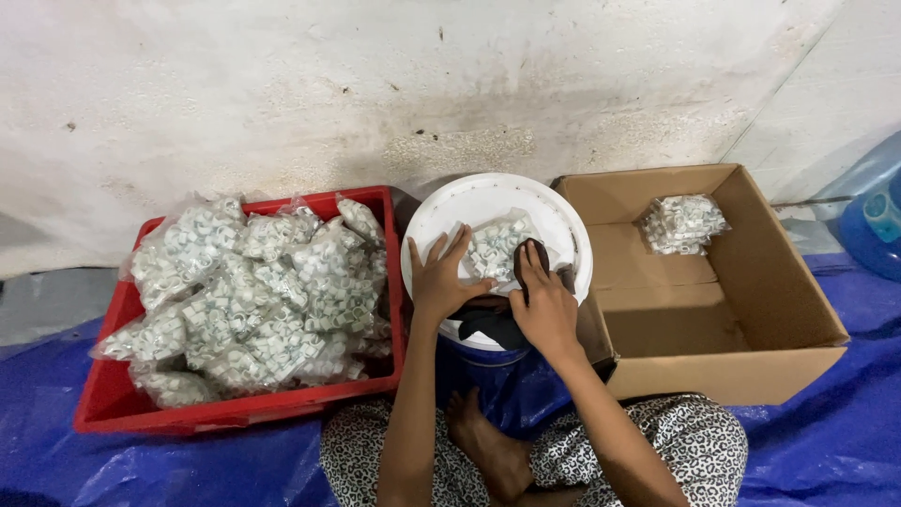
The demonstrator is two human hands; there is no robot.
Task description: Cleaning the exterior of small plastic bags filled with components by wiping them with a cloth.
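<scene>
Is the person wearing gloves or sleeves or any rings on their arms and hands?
No. The left hand and right hand are bare, with no gloves, and no ring, watch or bracelet shows. Both forearms are uncovered, no sleeves reaching into view. The only clothing seen is the black-and-white spotted fabric over the crossed legs.

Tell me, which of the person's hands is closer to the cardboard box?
The right hand. It rests on the white bucket lid right beside the cardboard box, while the left hand lies on the lid's far side, nearer the red crate.

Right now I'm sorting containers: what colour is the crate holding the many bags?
Red crate, seen in the head view.
</scene>
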